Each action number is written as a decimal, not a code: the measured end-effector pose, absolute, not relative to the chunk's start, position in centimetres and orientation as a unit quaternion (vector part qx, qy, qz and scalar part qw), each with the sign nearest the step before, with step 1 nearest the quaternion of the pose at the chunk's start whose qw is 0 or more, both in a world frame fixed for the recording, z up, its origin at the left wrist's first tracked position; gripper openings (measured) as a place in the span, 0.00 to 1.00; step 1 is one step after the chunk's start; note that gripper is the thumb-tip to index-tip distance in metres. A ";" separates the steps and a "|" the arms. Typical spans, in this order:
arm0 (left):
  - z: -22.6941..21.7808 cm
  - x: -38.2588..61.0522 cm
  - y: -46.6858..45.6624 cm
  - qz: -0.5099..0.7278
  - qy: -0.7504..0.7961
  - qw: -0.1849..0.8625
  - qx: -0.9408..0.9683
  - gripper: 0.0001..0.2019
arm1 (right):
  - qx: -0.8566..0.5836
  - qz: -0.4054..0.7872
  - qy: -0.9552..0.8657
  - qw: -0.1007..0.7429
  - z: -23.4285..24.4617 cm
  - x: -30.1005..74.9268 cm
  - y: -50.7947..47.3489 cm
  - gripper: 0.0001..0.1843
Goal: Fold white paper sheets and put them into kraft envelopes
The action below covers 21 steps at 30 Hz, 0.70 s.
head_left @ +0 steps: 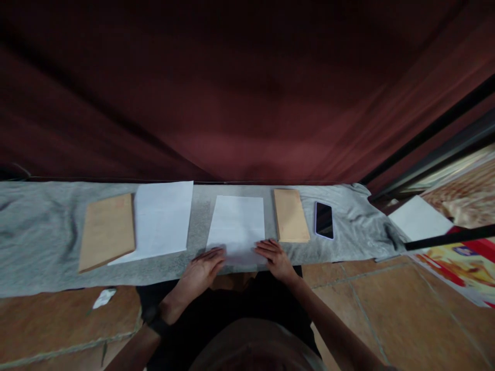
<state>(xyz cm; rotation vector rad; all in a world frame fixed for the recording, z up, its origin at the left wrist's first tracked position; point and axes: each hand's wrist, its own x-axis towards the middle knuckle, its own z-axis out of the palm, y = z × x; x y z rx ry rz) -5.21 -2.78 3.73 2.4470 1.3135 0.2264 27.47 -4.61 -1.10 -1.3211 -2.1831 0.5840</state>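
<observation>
A white sheet of paper (238,224) lies in front of me on a narrow surface covered with grey cloth (199,214). My left hand (203,268) rests on the sheet's near left corner, its fingers laid flat and pointing inward. On the near right corner lies my right hand (275,257), with the fingers stretched out over the paper. Just right of the sheet is a stack of brown envelopes (292,216). To the left are more white sheets (164,219), partly under a larger brown paper stack (108,232).
A phone (324,220) with a dark screen lies right of the envelopes. A dark red curtain (247,103) hangs behind the surface. At the right stand dark metal bars (433,129), a white sheet (421,217) and a printed red-and-yellow package (464,265). A crumpled white scrap (104,298) lies on the tiled floor.
</observation>
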 end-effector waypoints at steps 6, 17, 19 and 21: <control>2.6 -8.6 -2.7 0.114 0.436 0.126 0.884 0.27 | -0.482 0.212 -0.810 0.256 -1.3 27.5 -4.9 0.40; 1.9 -8.1 -3.7 0.128 0.409 0.083 0.900 0.31 | -0.493 0.189 -0.819 0.228 -0.7 27.2 -4.6 0.45; 2.0 -8.2 -3.2 0.124 0.403 0.081 0.903 0.30 | -0.494 0.180 -0.824 0.210 -0.5 27.1 -4.6 0.48; 2.0 -8.0 -2.5 0.117 0.403 0.075 0.905 0.30 | -0.505 0.176 -0.821 0.202 -0.3 26.9 -4.3 0.48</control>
